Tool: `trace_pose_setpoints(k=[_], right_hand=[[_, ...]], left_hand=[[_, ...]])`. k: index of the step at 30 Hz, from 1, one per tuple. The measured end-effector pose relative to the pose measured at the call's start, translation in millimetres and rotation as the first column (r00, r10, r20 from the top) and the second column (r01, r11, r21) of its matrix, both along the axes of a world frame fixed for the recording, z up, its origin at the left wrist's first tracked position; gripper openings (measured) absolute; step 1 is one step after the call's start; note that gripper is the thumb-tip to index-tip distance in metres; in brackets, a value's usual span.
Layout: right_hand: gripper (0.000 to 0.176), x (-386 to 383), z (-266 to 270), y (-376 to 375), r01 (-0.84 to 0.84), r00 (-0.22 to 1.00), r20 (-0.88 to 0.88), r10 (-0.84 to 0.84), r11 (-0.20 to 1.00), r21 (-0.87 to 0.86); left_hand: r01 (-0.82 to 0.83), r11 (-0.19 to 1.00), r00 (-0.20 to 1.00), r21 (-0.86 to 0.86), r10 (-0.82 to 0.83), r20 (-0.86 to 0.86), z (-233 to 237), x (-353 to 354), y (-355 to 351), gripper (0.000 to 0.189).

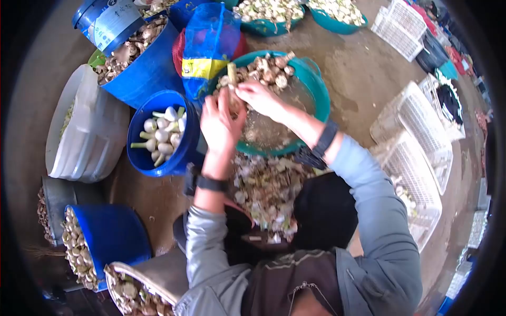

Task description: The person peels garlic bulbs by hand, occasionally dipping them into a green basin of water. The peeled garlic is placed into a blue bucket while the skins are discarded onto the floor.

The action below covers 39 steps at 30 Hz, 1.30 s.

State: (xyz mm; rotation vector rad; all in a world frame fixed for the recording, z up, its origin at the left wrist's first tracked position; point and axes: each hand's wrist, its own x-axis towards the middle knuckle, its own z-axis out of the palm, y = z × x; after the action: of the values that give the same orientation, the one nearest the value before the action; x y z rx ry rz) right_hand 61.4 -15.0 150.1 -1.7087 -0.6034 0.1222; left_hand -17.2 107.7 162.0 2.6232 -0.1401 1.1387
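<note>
Above the near left part of a green basin (325, 113), both hands meet at a garlic bulb (232, 73) whose pale stem points up past the fingers. My left hand (224, 120) is closed round the bulb and hides most of it. Fingers of my right hand (259, 98) are pinched together against the bulb from the right; exactly what part they grip is blurred. In the basin, unpeeled brownish garlic bulbs (271, 71) are heaped at the far side, with murky water in front. Left of my left hand, a blue bucket (135, 152) holds white peeled garlic bulbs (163, 134).
Garlic peelings (269, 189) cover the floor between my knees. A blue mesh bag (211, 34) touches the basin's far left. Larger blue tubs (158, 68) and a white container (89, 137) stand left. White crates (414, 174) line the right; more teal basins (337, 23) stand behind.
</note>
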Motion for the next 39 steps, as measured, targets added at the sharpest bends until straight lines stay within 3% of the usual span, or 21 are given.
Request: trace_pose_setpoints(k=[3,5,7,9,11,14,17,19,20,21,23,24,25,26,29,30,31,33,34,35,39], right_hand=[[0.023,-37,20,-1,0.295,0.924,0.267,-0.273,0.954,-0.047],[0.024,-47,13,3,0.341,0.914,0.200,-0.354,0.935,0.096],[0.026,-57,1,2,0.209,0.970,-0.209,-0.122,0.854,0.475],[0.027,-84,16,-9,0.162,0.947,-0.319,0.046,0.787,0.595],[0.029,-101,30,-16,0.132,0.899,-0.381,0.219,0.693,0.709],[0.036,-102,50,-27,-0.034,0.909,-0.368,0.194,0.916,0.400],[0.027,-97,34,-28,-0.125,0.893,-0.329,0.308,0.870,0.477],[0.023,-104,34,-28,0.022,0.929,-0.351,0.123,0.924,0.382],[0.024,-97,27,-36,-0.010,0.974,-0.219,0.056,0.979,0.204],[0.025,-101,20,-34,0.027,0.998,-0.062,-0.005,0.933,0.359],[0.025,-90,12,-53,0.103,0.991,-0.097,-0.087,0.978,0.179],[0.025,-80,2,-63,0.131,0.989,-0.087,-0.118,0.979,0.159],[0.024,-67,-11,-73,0.168,0.985,-0.026,-0.169,0.986,-0.021],[0.023,-56,-19,-79,0.208,0.978,0.037,-0.204,0.958,-0.200],[0.018,-70,-5,-88,0.109,0.879,-0.474,-0.050,0.989,0.099],[0.019,-71,-17,-85,0.080,0.822,-0.568,0.032,0.982,0.171],[0.021,-73,-30,-80,0.063,0.753,-0.646,0.121,0.965,0.254],[0.023,-86,-52,-70,0.161,0.783,-0.619,0.060,0.942,0.295],[0.023,-89,-67,-66,0.198,0.831,-0.555,-0.044,0.955,0.220],[0.022,-90,-84,-65,0.236,0.868,-0.476,-0.144,0.962,0.139],[0.027,-107,-114,-59,0.179,0.954,-0.197,-0.226,0.957,-0.229]], left_hand=[[0.060,0.984,0.997,0.168,-0.049,-0.067,36,-31,-5,0.052],[0.096,0.986,0.988,0.133,-0.079,-0.133,48,-47,-10,0.052],[0.246,0.955,0.905,-0.168,-0.288,-0.312,57,-55,3,0.057],[0.267,0.542,0.639,-0.797,-0.718,-0.274,69,-67,3,0.061],[0.283,0.452,0.588,-0.846,-0.778,-0.219,66,-70,14,0.063],[0.482,0.572,0.626,-0.664,-0.754,-0.196,47,-61,11,0.060],[0.255,0.383,0.747,-0.888,-0.661,-0.071,29,-68,-4,0.054],[0.207,-0.076,0.628,-0.975,-0.754,0.192,8,-56,-9,0.046],[-0.056,-0.266,0.592,-0.962,-0.785,0.183,8,-51,-10,0.047],[-0.208,-0.300,0.546,-0.931,-0.825,0.144,5,-44,-7,0.050],[-0.158,-0.246,0.329,-0.956,-0.926,0.184,-4,-41,-11,0.046],[0.014,-0.048,0.613,-0.999,-0.789,0.046,-13,-45,-31,0.052],[0.300,0.284,0.726,-0.911,-0.687,0.025,-24,-44,-44,0.051],[0.318,0.257,0.708,-0.913,-0.704,0.048,-28,-35,-42,0.051],[-0.021,-0.261,0.491,-0.965,-0.843,0.217,-50,-19,-33,0.043],[-0.308,-0.535,0.348,-0.786,-0.833,0.431,-63,-18,-22,0.044],[-0.384,-0.582,0.390,-0.717,-0.806,0.446,-75,-19,-19,0.051],[-0.442,-0.466,0.368,-0.767,-0.874,0.318,-99,-15,-16,0.060],[-0.384,-0.232,0.369,-0.894,-0.926,0.081,-108,-19,-17,0.068],[-0.352,-0.144,0.322,-0.925,-0.946,0.025,-134,-21,-13,0.066],[-0.010,0.133,0.592,-0.991,-0.798,-0.113,-146,-37,-32,0.045]])
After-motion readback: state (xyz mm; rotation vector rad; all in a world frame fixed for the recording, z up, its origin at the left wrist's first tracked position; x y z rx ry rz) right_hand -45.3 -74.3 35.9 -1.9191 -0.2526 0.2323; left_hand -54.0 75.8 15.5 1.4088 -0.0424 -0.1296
